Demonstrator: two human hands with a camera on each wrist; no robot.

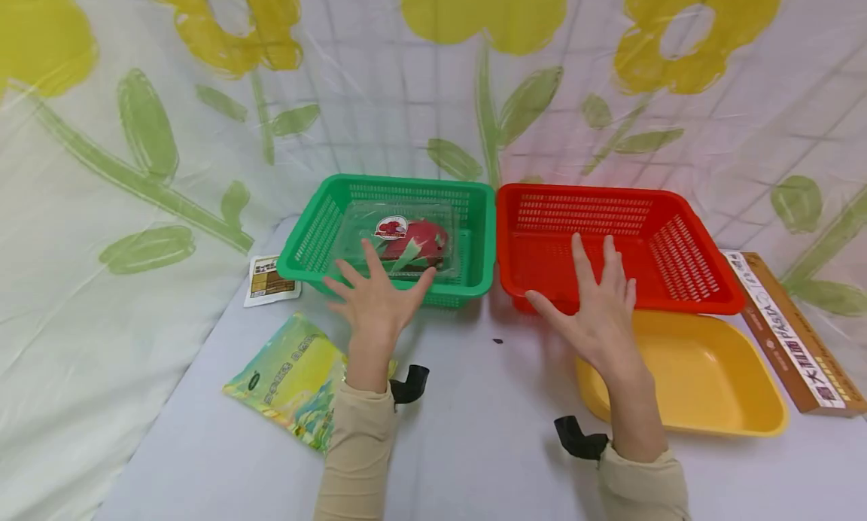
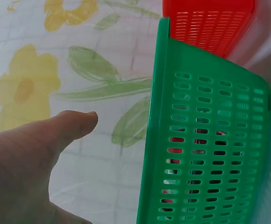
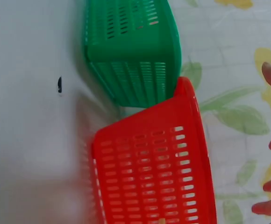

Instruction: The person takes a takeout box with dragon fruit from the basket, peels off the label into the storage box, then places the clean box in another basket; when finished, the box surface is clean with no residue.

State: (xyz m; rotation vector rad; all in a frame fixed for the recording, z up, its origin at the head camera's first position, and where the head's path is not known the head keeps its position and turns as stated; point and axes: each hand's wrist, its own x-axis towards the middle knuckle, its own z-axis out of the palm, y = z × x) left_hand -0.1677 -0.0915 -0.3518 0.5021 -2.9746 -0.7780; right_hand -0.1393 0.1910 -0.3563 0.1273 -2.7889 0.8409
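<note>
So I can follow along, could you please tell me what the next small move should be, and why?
Probably bring the left hand down to the clear box in the green basket: that hand is spread, holds nothing, and hovers by the basket's near side, close to the box.

The left hand (image 1: 379, 304) partly hides the green basket (image 1: 470, 289), the right forearm (image 1: 637, 415) the yellow tray (image 1: 711, 378).
</note>
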